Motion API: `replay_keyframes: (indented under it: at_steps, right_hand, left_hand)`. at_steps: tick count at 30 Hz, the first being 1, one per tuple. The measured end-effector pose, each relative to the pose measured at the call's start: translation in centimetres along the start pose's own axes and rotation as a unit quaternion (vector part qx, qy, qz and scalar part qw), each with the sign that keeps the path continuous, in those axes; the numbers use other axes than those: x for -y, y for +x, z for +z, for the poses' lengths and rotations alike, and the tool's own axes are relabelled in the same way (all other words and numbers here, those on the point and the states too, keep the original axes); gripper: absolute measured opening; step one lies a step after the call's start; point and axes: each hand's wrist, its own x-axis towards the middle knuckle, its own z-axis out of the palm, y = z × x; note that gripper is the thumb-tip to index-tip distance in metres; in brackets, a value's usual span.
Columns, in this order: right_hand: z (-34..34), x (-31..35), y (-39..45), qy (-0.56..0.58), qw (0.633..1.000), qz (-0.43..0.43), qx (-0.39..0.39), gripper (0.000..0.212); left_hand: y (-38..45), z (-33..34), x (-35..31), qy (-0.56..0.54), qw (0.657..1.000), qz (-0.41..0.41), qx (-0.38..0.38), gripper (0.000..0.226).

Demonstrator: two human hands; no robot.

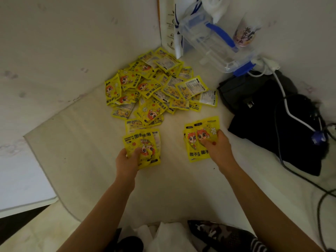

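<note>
The left hand (127, 160) grasps a small stack of glossy yellow hand-warmer sachets (143, 140) printed with a red-haired cartoon figure. Its thumb is pressed on the top face and the other fingers are tucked out of sight beneath. This stack sits at that hand's 1 o'clock, its far edge just overlapping the nearest loose sachets. The right hand (219, 150) grasps a second, slightly fanned bundle of yellow sachets (199, 128), with fingers curled over its lower right corner. The bundle lies at that hand's 11 o'clock, well apart from the left stack. At 12 o'clock from both hands, a loose heap of matching yellow sachets (156, 84) is spread on a cream padded mat (81, 160), some face up and some showing their pale printed backs, pushed toward the corner where two pale walls meet. At the heap's 12 o'clock a tall white paper bag (170, 24) stands against the wall. At its 1 o'clock lies a clear plastic box with blue latches (205, 40), and beyond that a frosted cup with a printed design (245, 31). At the right hand's 2 o'clock sits a black fabric bundle (269, 120), with a white cable (292, 115) trailing across it.
</note>
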Motion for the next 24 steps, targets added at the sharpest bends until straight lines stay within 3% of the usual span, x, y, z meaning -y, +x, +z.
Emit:
replay_keyframes:
  at_steps: [9, 24]
  right_hand:
    - [2.8, -3.4, -7.9, 0.026, 0.997, 0.046, -0.062, 0.031]
    - [7.2, -10.1, -25.7, 0.153, 0.949, 0.13, -0.241, 0.026]
  left_hand:
    - [-2.1, -3.2, 1.2, 0.101, 0.985, 0.084, 0.109, 0.002]
    - [-5.6, -9.6, 5.6, 0.215, 0.935, 0.105, 0.261, 0.006]
